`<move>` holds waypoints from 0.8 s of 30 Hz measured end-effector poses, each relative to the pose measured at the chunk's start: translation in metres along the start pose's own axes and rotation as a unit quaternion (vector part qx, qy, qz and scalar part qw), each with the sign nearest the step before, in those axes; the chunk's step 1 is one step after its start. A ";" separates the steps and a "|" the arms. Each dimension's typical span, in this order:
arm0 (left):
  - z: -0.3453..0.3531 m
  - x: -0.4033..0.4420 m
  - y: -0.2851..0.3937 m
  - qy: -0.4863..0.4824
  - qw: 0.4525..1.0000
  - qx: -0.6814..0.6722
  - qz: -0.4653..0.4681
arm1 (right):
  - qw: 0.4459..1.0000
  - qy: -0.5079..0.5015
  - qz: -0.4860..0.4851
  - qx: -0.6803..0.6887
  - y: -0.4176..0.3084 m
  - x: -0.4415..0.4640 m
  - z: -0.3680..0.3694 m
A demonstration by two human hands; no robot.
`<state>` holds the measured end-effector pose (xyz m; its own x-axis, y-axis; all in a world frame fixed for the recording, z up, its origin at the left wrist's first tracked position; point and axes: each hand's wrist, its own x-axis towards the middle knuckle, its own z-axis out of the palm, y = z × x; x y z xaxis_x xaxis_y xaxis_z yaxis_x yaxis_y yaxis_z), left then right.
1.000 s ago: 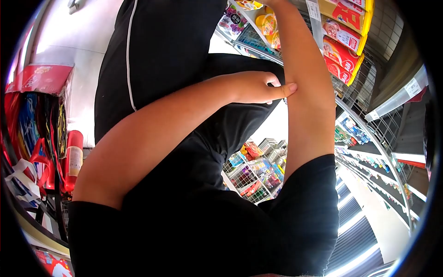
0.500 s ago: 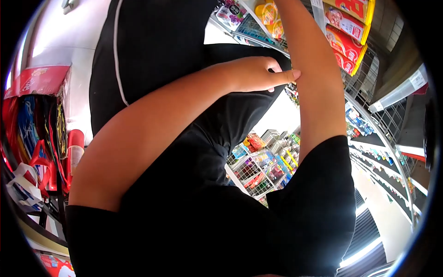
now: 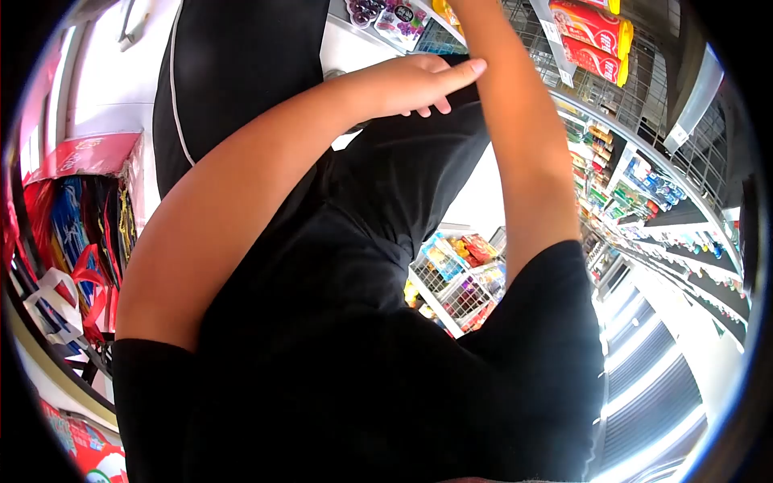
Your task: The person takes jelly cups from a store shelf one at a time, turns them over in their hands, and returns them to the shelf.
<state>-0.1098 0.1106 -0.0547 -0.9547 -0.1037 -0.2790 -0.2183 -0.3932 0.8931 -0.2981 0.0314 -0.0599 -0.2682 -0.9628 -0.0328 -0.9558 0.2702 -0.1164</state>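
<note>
My left hand (image 3: 415, 87) reaches across my body above my black-trousered legs (image 3: 403, 169). Its thumb stretches out to the right, with the tip at the edge of my right forearm (image 3: 527, 137); whether they touch I cannot tell. The other fingers hang loosely bent below the thumb, and nothing shows in them. My right forearm runs up past the top edge, so my right hand is out of sight. Beside that forearm, red and yellow snack packets (image 3: 592, 32) lie on a wire shelf. Packs with grape pictures (image 3: 398, 22) stand beyond my left hand.
A rack of colourful bags (image 3: 76, 229) stands at the left, under a red panel (image 3: 88, 154). A white wire basket (image 3: 463, 298) with packaged goods shows beyond my leg. Stocked shelves (image 3: 644, 193) curve along the right side.
My left hand and right forearm have shifted up and left in the picture, and the whole view has turned slightly. More of my left fingertips now show below the thumb.
</note>
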 end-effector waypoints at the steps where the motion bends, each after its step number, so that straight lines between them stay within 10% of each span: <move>1: -0.002 0.001 -0.003 0.010 1.000 -0.005 -0.012 | 0.998 0.056 -0.024 0.017 0.001 -0.013 0.000; 6: -0.013 -0.021 -0.002 0.062 0.997 -0.015 -0.030 | 0.974 0.216 -0.020 0.068 -0.014 -0.094 0.004; 24: 0.001 -0.063 0.008 0.159 0.958 -0.227 0.076 | 0.939 0.211 -0.014 0.271 -0.037 -0.237 -0.036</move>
<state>-0.0512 0.1148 -0.0292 -0.8424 -0.4366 -0.3158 0.0977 -0.7001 0.7074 -0.2034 0.2497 -0.0125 -0.3779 -0.8524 0.3614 -0.7921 0.0955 -0.6029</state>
